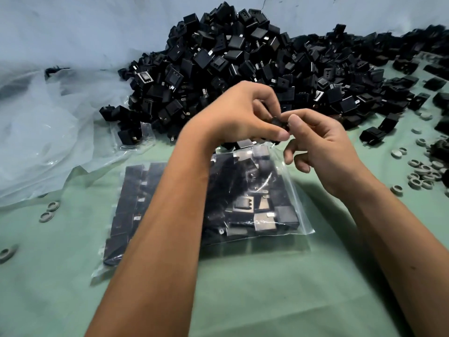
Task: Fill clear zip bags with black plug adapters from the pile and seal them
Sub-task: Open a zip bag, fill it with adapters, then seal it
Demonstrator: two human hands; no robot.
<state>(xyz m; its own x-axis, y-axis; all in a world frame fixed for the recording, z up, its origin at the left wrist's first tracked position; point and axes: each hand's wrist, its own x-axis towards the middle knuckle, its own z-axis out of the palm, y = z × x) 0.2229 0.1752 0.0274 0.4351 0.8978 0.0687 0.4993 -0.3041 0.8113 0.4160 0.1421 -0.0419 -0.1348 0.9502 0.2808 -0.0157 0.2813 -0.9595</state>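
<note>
A green desk carries everything. Across its far side, against a pale sheet, a big pile of black plug adapters spreads from the centre out to the right edge, the pieces lying every way, some with metal prongs up. To the left lies crumpled clear plastic sheeting. In front of the pile, under both forearms, a clear zip bag lies flat and packed with adapters; its long axis runs away from the person, with the mouth at the far end, toward the pile. A second, smaller bag with a few adapters sits at the left foot of the pile. Small grey rings are scattered at the right, a few more at the left.

Above the bag's mouth, the left hand and right hand meet. Both sets of fingers are curled and pinch one small adapter between thumbs and fingertips; its direction cannot be told.
</note>
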